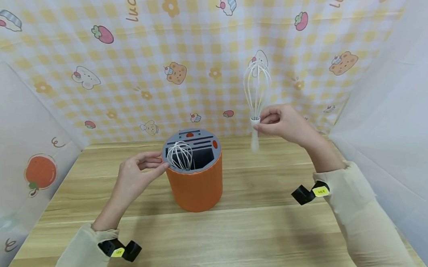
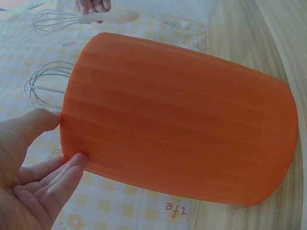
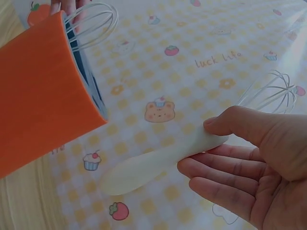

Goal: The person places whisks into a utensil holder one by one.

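Observation:
My right hand (image 1: 285,123) pinches a white whisk (image 3: 144,170) between thumb and fingers near the top of its pale handle. The whisk is upright in the air, wire loops up, to the right of an orange utensil holder (image 1: 195,191). The holder stands on the table with a grey slotted lid (image 1: 169,143). A second whisk (image 1: 180,155) sits in its large front opening with wires sticking out; its handle is hidden inside. My left hand (image 1: 137,174) holds the holder's left rim, thumb at the front and fingertips (image 2: 76,160) against the side.
The wooden table (image 1: 252,236) runs up to a yellow checked cloth (image 1: 211,48) hanging behind the holder. White sheets flank the table at left and right. A black wrist camera (image 1: 307,193) sticks out from the right sleeve, another (image 1: 120,249) from the left.

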Available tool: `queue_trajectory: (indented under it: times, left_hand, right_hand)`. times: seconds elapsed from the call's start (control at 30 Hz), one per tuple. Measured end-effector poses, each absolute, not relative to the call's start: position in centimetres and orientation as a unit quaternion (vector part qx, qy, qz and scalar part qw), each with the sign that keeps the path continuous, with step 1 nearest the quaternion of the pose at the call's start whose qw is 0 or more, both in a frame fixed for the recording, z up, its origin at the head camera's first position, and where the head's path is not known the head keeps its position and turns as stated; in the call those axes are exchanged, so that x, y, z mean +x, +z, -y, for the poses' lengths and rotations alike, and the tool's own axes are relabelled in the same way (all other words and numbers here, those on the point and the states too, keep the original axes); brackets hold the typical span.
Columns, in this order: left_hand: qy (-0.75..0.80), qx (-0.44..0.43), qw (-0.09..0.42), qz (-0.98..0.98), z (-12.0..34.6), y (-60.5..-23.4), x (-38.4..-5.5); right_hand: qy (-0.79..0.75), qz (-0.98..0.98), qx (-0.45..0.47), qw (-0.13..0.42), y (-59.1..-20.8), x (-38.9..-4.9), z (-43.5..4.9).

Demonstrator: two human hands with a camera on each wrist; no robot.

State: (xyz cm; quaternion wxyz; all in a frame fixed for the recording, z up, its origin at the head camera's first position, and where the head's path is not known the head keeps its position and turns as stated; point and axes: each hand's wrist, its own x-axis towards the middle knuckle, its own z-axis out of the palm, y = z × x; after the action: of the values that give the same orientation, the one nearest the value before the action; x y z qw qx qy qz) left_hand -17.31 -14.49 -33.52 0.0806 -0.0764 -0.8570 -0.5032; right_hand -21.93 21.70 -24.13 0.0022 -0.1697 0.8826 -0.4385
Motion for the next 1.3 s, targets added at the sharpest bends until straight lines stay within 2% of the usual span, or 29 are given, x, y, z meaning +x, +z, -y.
queue_trajectory:
  times: [0.4, 1.3]
  left_hand:
    - [-0.502, -0.075, 0.080, 0.858, 14.6, -33.6, -17.3]
    - [-0.512, -0.081, 0.079, 0.851, 14.5, -33.5, -17.4]
  right_hand:
    - [-0.436, -0.877, -0.203, -0.011, -23.2, -22.1, -19.1]
    - [-0.480, -0.835, -0.268, 0.036, -23.0, -22.6, -13.1]
